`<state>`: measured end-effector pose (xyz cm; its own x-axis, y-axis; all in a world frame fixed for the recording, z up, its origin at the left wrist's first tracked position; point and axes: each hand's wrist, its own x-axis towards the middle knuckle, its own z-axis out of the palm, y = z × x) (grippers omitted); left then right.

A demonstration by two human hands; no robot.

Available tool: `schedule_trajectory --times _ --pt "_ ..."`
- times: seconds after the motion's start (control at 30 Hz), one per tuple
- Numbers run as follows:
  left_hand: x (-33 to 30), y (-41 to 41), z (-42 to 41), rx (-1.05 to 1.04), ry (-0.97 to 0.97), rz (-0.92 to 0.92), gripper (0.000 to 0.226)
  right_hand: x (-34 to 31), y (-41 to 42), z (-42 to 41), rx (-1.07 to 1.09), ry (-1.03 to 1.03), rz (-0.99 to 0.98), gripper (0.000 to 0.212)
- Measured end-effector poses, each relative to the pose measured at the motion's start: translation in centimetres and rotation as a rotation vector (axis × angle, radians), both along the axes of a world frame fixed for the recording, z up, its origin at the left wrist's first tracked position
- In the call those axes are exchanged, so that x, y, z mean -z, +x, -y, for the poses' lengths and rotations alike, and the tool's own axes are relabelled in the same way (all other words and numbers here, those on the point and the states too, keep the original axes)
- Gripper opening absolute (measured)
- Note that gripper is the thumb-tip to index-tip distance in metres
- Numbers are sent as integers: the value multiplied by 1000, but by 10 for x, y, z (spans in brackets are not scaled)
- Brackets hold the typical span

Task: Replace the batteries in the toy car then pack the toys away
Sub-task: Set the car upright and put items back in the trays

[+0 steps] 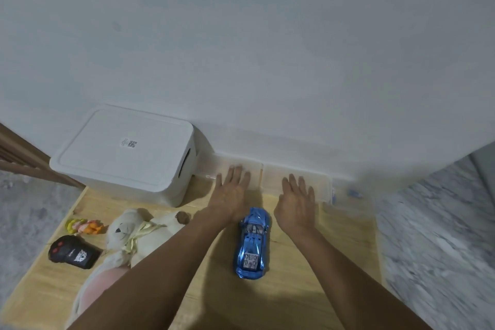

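Observation:
A shiny blue toy car [252,244] stands on the pale wooden table [294,289], nose toward me, between my two forearms. My left hand [231,193] and my right hand [297,203] are stretched past it, palms down, fingers spread, holding nothing. Their fingertips reach a low clear plastic box [270,177] lying against the wall. A white lidded storage bin [126,155] sits at the back left. A black remote control [72,251] lies at the left. A white plush bear [134,236] lies beside my left forearm.
A small yellow, pink and orange soft toy [84,225] lies behind the remote. A white wall [267,48] closes off the back. Grey marbled floor [434,236] shows to the right and left of the table. A small blue object [353,192] sits blurred at the table's right end.

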<state>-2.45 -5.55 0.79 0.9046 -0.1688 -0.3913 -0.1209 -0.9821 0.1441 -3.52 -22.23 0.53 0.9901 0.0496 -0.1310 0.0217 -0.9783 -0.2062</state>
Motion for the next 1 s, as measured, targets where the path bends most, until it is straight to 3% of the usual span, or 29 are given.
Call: schedule_trajectory --times 0.17,0.4,0.5,0.9,1.0 --pt "8 1 31 202 -8 -34 82 11 -13 20 24 -50 -129 60" --pt "10 -1 37 220 41 -58 81 15 -15 27 -25 -84 -164 81" --pt "8 -2 38 212 43 -68 83 13 -14 29 -31 -62 -154 79" --pt "1 1 79 257 78 -63 97 16 -16 80 273 364 282 40" --pt "7 2 84 241 70 -95 97 13 -17 99 400 280 400 40"
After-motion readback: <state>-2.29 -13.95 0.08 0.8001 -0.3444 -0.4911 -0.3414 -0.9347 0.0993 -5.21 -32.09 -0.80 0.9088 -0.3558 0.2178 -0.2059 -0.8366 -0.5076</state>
